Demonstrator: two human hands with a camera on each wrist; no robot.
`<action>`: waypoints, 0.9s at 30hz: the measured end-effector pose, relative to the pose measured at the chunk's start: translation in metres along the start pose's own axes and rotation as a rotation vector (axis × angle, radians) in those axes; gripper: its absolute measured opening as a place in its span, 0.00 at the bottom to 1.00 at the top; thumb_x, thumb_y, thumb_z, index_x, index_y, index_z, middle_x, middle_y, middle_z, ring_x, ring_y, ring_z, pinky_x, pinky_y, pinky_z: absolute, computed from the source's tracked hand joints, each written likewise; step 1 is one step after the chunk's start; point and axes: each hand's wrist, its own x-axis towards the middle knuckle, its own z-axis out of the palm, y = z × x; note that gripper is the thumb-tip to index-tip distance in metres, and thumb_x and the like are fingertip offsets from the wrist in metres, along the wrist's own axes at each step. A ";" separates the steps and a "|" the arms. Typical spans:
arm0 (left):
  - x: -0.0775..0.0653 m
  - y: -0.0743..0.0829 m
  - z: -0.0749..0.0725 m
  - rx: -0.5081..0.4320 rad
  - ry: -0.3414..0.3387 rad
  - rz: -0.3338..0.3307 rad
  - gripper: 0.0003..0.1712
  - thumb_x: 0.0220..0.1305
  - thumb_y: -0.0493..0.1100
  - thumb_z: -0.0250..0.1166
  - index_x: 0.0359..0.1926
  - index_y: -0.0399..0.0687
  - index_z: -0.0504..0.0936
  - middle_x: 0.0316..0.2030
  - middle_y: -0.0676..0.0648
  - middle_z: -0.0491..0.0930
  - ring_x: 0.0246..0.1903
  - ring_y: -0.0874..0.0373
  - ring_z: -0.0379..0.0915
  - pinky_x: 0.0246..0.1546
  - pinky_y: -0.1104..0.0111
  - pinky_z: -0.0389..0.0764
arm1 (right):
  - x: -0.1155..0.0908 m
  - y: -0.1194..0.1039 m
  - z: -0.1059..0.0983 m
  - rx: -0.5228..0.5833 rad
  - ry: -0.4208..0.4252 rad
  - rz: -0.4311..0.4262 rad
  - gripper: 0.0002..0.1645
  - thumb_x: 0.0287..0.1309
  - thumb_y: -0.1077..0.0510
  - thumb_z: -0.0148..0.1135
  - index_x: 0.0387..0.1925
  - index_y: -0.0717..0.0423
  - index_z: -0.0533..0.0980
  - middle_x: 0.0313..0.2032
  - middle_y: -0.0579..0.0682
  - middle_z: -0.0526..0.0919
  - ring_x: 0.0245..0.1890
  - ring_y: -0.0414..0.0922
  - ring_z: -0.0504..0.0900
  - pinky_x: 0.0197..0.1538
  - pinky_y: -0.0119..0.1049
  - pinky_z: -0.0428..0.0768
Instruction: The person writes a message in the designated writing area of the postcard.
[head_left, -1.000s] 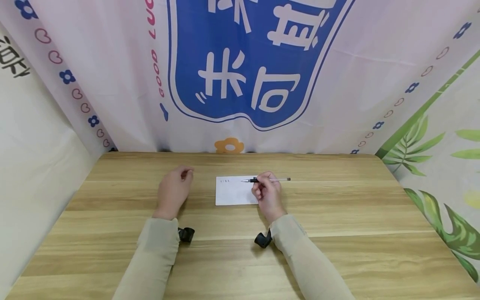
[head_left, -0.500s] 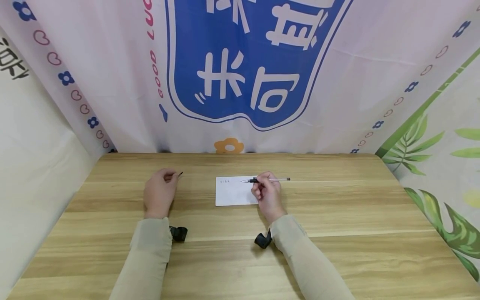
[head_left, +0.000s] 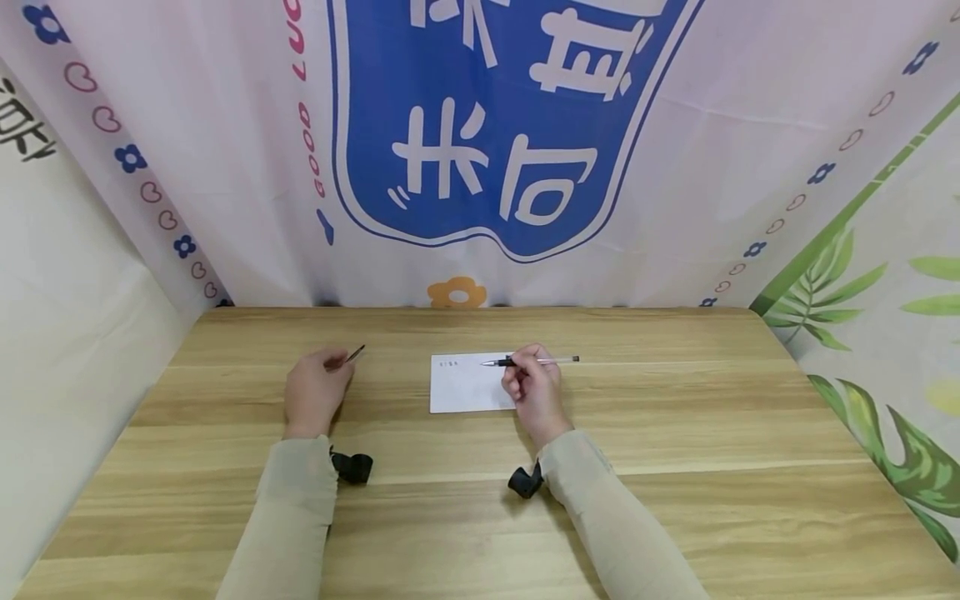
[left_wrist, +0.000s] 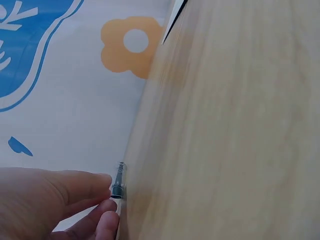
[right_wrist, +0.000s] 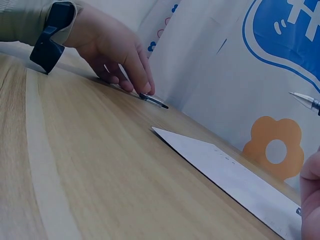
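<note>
In the head view my left hand (head_left: 313, 398) is over the left part of the table, apart from the paper. Between its thumb and fingertips it pinches a small clear-and-dark pen cap (left_wrist: 118, 186), which also shows in the right wrist view. My right hand (head_left: 538, 396) grips a gel pen (head_left: 501, 362) with a clear barrel and dark grip, tip pointing left over the paper. The white sheet of paper (head_left: 467, 389) lies flat, a short row of small marks near its top left. My right hand covers the paper's right end.
The wooden table (head_left: 450, 533) reaches back to a curtain (head_left: 660, 242) with a blue sign print and an orange flower. Leaf-patterned cloth hangs on the right. A black wrist camera (head_left: 352, 468) sits at the left cuff, another camera (head_left: 525, 481) at the right.
My left hand has moved left, away from the paper, and the pen cap now shows at its fingertips. My right hand and the pen have stayed nearly still.
</note>
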 end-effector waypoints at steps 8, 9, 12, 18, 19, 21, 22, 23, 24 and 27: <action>0.001 -0.003 0.002 0.026 -0.013 -0.018 0.17 0.70 0.42 0.63 0.55 0.38 0.85 0.48 0.37 0.85 0.46 0.40 0.80 0.44 0.50 0.77 | -0.001 0.001 0.001 -0.003 0.005 -0.002 0.13 0.62 0.71 0.50 0.24 0.54 0.70 0.14 0.46 0.74 0.12 0.35 0.65 0.18 0.23 0.61; 0.001 -0.003 0.002 0.027 -0.014 -0.020 0.16 0.70 0.42 0.63 0.54 0.39 0.85 0.48 0.37 0.85 0.45 0.40 0.80 0.43 0.50 0.78 | -0.001 0.001 0.001 -0.002 0.006 -0.003 0.13 0.61 0.71 0.50 0.25 0.54 0.70 0.14 0.46 0.74 0.12 0.34 0.65 0.18 0.23 0.61; 0.001 -0.003 0.003 0.031 -0.012 -0.018 0.16 0.71 0.42 0.64 0.53 0.39 0.85 0.47 0.38 0.85 0.44 0.41 0.80 0.42 0.51 0.77 | -0.001 0.001 0.001 -0.005 0.002 -0.008 0.13 0.62 0.71 0.50 0.25 0.54 0.70 0.14 0.46 0.74 0.12 0.35 0.65 0.18 0.24 0.61; 0.002 -0.003 0.002 0.051 0.003 -0.016 0.14 0.70 0.42 0.63 0.51 0.40 0.86 0.45 0.38 0.86 0.42 0.41 0.81 0.38 0.53 0.77 | -0.001 0.000 0.002 -0.004 -0.003 -0.014 0.13 0.61 0.71 0.50 0.24 0.55 0.70 0.14 0.46 0.74 0.12 0.35 0.65 0.17 0.24 0.61; 0.003 -0.003 0.003 0.051 0.005 -0.016 0.14 0.70 0.42 0.63 0.51 0.40 0.86 0.45 0.38 0.86 0.41 0.42 0.81 0.37 0.53 0.77 | -0.001 0.000 0.002 -0.002 -0.002 -0.014 0.12 0.61 0.71 0.50 0.24 0.55 0.70 0.14 0.46 0.74 0.12 0.35 0.65 0.17 0.24 0.61; 0.003 -0.003 0.003 0.053 0.008 -0.017 0.14 0.71 0.41 0.63 0.51 0.40 0.87 0.45 0.38 0.86 0.41 0.42 0.81 0.37 0.54 0.77 | -0.001 0.000 0.002 -0.001 -0.002 -0.012 0.12 0.61 0.71 0.51 0.25 0.55 0.70 0.14 0.46 0.74 0.12 0.35 0.65 0.17 0.24 0.62; 0.003 -0.003 0.003 0.054 0.009 -0.018 0.14 0.71 0.41 0.62 0.50 0.40 0.87 0.45 0.38 0.86 0.41 0.42 0.81 0.36 0.55 0.77 | 0.000 0.000 0.002 -0.002 -0.001 -0.012 0.12 0.61 0.71 0.50 0.25 0.55 0.70 0.14 0.46 0.74 0.12 0.35 0.65 0.17 0.24 0.62; 0.003 -0.003 0.003 0.056 0.010 -0.020 0.13 0.71 0.41 0.62 0.50 0.40 0.87 0.45 0.38 0.86 0.41 0.42 0.81 0.36 0.55 0.76 | 0.000 0.001 0.001 -0.003 -0.001 -0.010 0.12 0.61 0.71 0.50 0.25 0.55 0.70 0.14 0.46 0.74 0.12 0.35 0.65 0.17 0.24 0.62; 0.004 -0.003 0.004 0.059 0.011 -0.020 0.13 0.71 0.41 0.62 0.50 0.39 0.87 0.45 0.38 0.86 0.41 0.42 0.81 0.36 0.55 0.76 | 0.000 0.001 0.001 -0.004 0.000 -0.009 0.12 0.61 0.71 0.50 0.25 0.55 0.70 0.14 0.46 0.74 0.12 0.35 0.65 0.18 0.24 0.62; 0.003 -0.003 0.004 0.068 0.008 -0.019 0.13 0.71 0.41 0.62 0.50 0.39 0.87 0.45 0.38 0.86 0.40 0.42 0.81 0.36 0.56 0.76 | 0.000 0.001 0.000 -0.007 0.002 -0.008 0.13 0.62 0.71 0.50 0.25 0.55 0.70 0.14 0.46 0.74 0.12 0.35 0.65 0.18 0.24 0.62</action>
